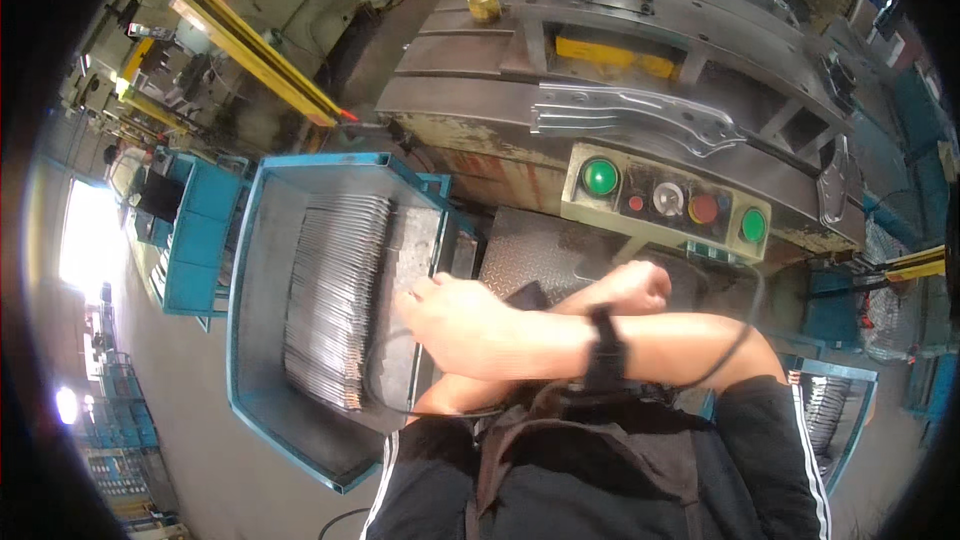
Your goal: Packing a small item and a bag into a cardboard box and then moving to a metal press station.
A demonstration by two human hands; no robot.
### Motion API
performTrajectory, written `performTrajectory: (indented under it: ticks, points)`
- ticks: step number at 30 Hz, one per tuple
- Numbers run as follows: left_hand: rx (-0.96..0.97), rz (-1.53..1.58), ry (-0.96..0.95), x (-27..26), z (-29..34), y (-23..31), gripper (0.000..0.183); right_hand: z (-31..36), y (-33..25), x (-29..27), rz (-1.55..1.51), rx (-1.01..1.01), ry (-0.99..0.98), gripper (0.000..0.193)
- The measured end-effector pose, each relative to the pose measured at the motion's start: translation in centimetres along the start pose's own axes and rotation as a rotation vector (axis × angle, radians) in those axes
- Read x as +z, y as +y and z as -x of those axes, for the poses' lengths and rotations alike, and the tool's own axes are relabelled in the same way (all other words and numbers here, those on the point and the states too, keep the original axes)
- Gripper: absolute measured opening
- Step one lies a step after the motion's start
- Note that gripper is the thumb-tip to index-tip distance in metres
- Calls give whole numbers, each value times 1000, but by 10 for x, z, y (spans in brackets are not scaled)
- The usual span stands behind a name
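My forearms cross in front of me, the right one lying over the left. My right hand (pixel 462 325), with a black band (pixel 605 352) on its wrist, reaches across to the left, above the edge of a blue bin. Its fingers point down and are mostly hidden, so its grip cannot be made out. My left hand (pixel 640 288) comes out on the right below the control panel (pixel 668 202), fingers curled in, with nothing visible in them. In the bin (pixel 240 340) stands a tight row of thin metal parts (pixel 335 300).
A long, shaped metal part (pixel 640 120) lies at the front edge of the press bed (pixel 450 100). The panel carries green buttons (pixel 600 177) and a red one (pixel 703 208). Another blue bin (pixel 860 410) with metal parts stands at lower right. A yellow post (pixel 255 55) rises at left.
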State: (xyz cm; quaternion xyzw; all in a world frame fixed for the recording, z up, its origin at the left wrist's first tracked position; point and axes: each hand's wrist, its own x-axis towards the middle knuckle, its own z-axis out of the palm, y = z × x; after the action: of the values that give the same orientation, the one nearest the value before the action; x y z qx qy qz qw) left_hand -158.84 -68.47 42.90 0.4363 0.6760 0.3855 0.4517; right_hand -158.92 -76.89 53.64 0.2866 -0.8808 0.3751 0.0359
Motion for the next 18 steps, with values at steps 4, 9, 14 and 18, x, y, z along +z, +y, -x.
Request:
performTrajectory:
  ticks: [4, 9, 14, 18]
  points:
    - [154, 681, 147, -54, 32, 34, 20, 61, -13, -118, 148, 15, 375, 34]
    - [517, 1511, 207, -112, 71, 76, 12, 165, 65, -117, -739, 481, 631, 25]
    - [669, 1594, -325, -70, 95, 189, 24, 133, 40, -97, -1109, 507, 689, 87]
    - [536, 1678, -606, -23, 112, 246, 27, 104, 44, -88, -1318, 249, 416, 90]
